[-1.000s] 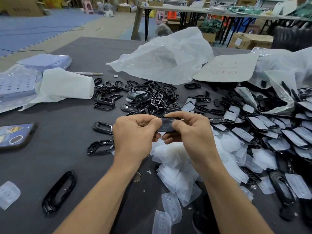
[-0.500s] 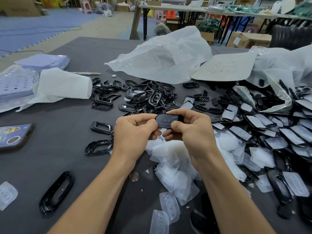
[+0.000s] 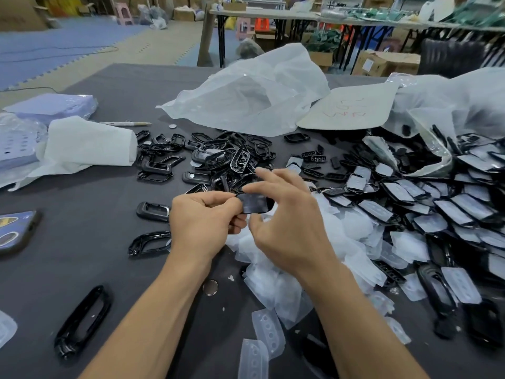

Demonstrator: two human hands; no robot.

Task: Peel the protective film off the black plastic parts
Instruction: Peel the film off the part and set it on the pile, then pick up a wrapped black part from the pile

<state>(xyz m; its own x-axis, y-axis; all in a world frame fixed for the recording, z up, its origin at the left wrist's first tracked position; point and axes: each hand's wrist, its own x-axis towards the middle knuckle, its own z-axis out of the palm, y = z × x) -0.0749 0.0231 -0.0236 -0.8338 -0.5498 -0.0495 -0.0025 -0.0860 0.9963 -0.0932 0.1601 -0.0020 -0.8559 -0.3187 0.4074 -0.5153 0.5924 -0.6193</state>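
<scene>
My left hand (image 3: 202,222) pinches the left end of a small black plastic part (image 3: 257,203) above the table, its face dulled by film. The index fingertip of my right hand (image 3: 287,228) sits on the part's upper left edge and its thumb lies just under the part, while the other fingers are lifted and spread. Peeled clear films (image 3: 276,283) lie heaped below my hands. Film-covered black parts (image 3: 426,209) are piled on the right, and bare black frames (image 3: 218,160) lie behind my hands.
A phone (image 3: 16,231) lies at the left edge and a folded white cloth (image 3: 87,143) at back left. Crumpled plastic bags (image 3: 246,97) and a cardboard sheet (image 3: 352,108) sit behind the piles. Loose frames (image 3: 82,321) and a coin (image 3: 210,287) lie on the grey table (image 3: 82,255).
My right hand has loosened its full grip on the part. Its fingers have lifted and spread, with the index tip moving to the part's upper edge. My left hand keeps holding the part.
</scene>
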